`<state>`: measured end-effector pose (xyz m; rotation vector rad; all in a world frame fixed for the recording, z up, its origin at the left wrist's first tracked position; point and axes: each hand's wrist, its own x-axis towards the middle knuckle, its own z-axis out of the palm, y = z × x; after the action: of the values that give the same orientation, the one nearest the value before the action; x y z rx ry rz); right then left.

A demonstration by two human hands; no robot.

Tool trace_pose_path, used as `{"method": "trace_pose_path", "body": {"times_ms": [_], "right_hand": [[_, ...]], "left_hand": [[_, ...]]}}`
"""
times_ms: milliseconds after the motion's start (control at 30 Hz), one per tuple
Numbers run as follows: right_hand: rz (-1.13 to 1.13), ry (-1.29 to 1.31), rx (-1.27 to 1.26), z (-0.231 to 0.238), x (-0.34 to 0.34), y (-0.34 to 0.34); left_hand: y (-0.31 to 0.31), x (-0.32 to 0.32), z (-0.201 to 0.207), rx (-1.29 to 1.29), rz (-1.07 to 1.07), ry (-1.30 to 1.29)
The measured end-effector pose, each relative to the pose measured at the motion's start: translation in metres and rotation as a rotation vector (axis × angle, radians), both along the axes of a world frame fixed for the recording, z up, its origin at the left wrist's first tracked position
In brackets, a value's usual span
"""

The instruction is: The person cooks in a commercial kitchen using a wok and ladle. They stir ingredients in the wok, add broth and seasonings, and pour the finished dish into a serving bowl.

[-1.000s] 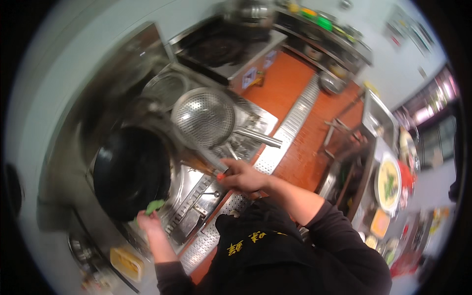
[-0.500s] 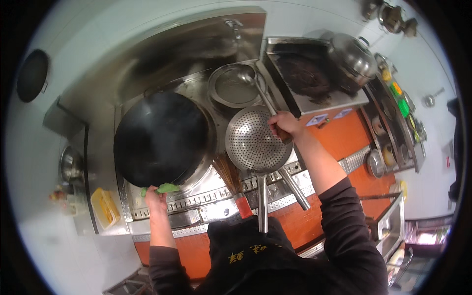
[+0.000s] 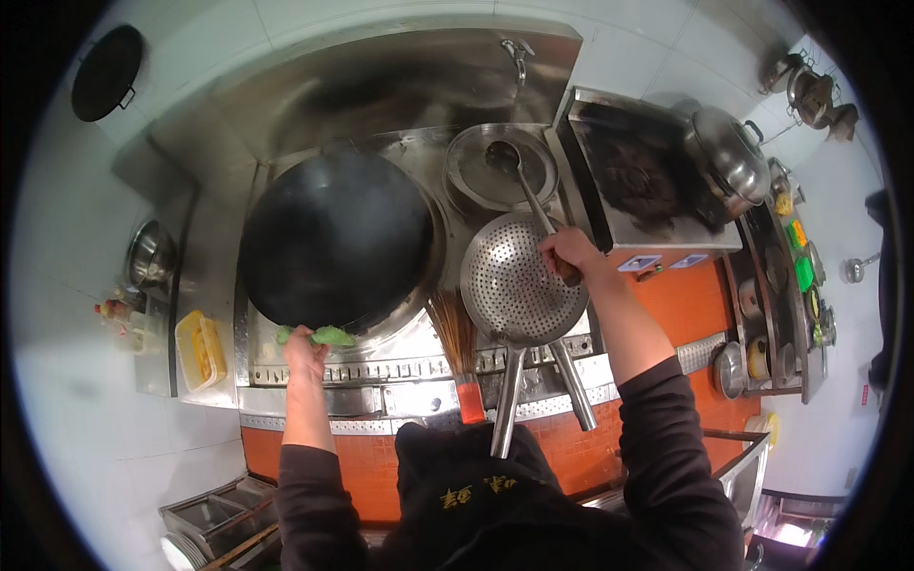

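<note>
My left hand (image 3: 303,352) is closed on a green cloth (image 3: 330,336) at the near rim of a large black wok (image 3: 335,238), from which steam rises. My right hand (image 3: 571,251) grips the wooden-ended handle of a long ladle (image 3: 531,193). The ladle's bowl is over a round metal pot (image 3: 457,176) at the back of the stove. Below my right hand lies a perforated strainer (image 3: 524,276), its handle pointing toward me. A second metal handle (image 3: 573,385) sticks out from under it. Between wok and strainer rests a bamboo wok brush (image 3: 454,333) with a red handle.
A yellow tub (image 3: 200,350) stands left of the stove, with a steel bowl (image 3: 150,254) behind it. A blackened burner top (image 3: 633,176) with a lidded pot (image 3: 728,162) is at the back right. A tap (image 3: 518,59) juts from the steel backsplash. Shelves (image 3: 776,295) hold containers at right.
The ladle's bowl has turned and sits over the round pot, its dark side now showing. The whole view has shifted and tilted. Both hands keep their grips.
</note>
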<state>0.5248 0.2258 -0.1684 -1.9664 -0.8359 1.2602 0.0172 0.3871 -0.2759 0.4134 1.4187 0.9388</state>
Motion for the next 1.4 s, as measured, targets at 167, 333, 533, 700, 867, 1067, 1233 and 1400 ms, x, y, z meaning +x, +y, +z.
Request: {"method": "trace_pose_path", "body": {"times_ms": [167, 333, 533, 700, 867, 1067, 1233, 1400], "right_hand": [[-0.124, -0.358, -0.089, 0.011, -0.019, -0.029], [-0.086, -0.685, 0.056, 0.045, -0.052, -0.078], [-0.24, -0.225, 0.196, 0.061, -0.1, -0.133], [-0.322, -0.023, 0.293, 0.06, -0.138, -0.162], [-0.346, 0.082, 0.315, 0.064, -0.17, -0.168], [-0.282, 0.312, 0.334, 0.074, -0.206, -0.137], [-0.192, 0.368, 0.278, 0.071, -0.237, -0.082], [-0.113, 0.578, 0.141, 0.038, -0.26, -0.018]], "left_hand": [[0.0, 0.004, 0.002, 0.009, 0.008, 0.018], [0.001, 0.01, 0.007, 0.001, 0.03, 0.032], [-0.001, 0.013, 0.012, -0.028, 0.001, 0.003], [-0.016, 0.002, 0.038, -0.053, -0.11, -0.037], [-0.053, -0.029, 0.059, 0.028, -0.213, -0.062], [-0.138, -0.09, 0.027, 0.076, -0.396, 0.022], [-0.21, -0.122, -0.017, -0.019, -0.506, 0.052], [-0.243, -0.137, -0.05, 0.038, -0.75, 0.028]]}}
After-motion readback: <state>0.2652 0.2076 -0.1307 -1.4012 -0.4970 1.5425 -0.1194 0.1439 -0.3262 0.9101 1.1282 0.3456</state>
